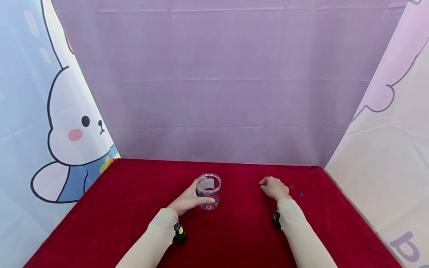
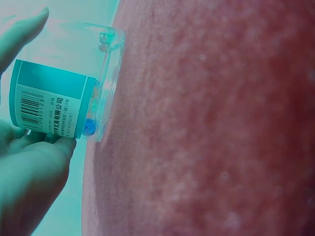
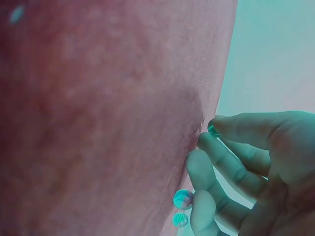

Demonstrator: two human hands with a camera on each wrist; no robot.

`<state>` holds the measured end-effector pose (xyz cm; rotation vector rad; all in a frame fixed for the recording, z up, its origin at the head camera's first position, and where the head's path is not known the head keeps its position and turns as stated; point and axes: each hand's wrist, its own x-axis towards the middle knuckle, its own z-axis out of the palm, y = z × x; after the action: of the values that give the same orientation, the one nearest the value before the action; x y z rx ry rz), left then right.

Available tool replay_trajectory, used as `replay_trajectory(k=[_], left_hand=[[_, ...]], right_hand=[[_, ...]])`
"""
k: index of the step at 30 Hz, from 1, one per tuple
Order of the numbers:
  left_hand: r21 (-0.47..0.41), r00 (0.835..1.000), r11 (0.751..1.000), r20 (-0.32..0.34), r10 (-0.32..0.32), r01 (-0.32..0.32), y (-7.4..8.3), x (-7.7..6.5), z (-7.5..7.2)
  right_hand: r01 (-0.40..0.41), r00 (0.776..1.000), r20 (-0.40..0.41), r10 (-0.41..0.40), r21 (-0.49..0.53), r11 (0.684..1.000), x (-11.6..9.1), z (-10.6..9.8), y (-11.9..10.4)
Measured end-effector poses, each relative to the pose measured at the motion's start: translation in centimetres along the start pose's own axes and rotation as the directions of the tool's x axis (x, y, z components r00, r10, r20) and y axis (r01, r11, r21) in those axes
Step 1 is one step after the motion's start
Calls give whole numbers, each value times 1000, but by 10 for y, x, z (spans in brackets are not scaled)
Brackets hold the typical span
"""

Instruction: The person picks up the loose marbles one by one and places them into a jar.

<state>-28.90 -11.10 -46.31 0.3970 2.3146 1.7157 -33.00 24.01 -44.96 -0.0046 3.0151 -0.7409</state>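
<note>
In the head view a clear plastic jar (image 1: 208, 191) stands upright near the middle of the red cloth, and my left hand (image 1: 188, 198) grips its side. The left wrist view shows a barcode label (image 2: 49, 103) on the jar and a few marbles at its bottom, one of them a blue marble (image 2: 89, 127). To the right, my right hand (image 1: 275, 188) is low over the cloth. Its thumb and a finger pinch a greenish marble (image 3: 212, 129). Beside the curled outer fingers lie two loose marbles, a larger marble (image 3: 182, 198) and a smaller marble (image 3: 180, 220).
A red cloth (image 1: 110, 219) covers the table. Behind it hangs a purple curtain (image 1: 228, 82). A rabbit-print curtain (image 1: 77, 111) closes off the left side, and a pale printed curtain (image 1: 392, 160) the right.
</note>
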Motion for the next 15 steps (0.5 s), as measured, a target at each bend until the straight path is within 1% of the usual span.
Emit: replay_trajectory(k=[9, 15], left_hand=[[1, 1000, 1000, 1, 2, -2, 0, 0, -1], [-11, 1000, 1000, 0, 6, -6, -2, 1, -1]], right_hand=[[27, 1000, 3, -28, 16, 999, -1, -4, 1], [48, 999, -14, -47, 26, 999, -4, -5, -3]])
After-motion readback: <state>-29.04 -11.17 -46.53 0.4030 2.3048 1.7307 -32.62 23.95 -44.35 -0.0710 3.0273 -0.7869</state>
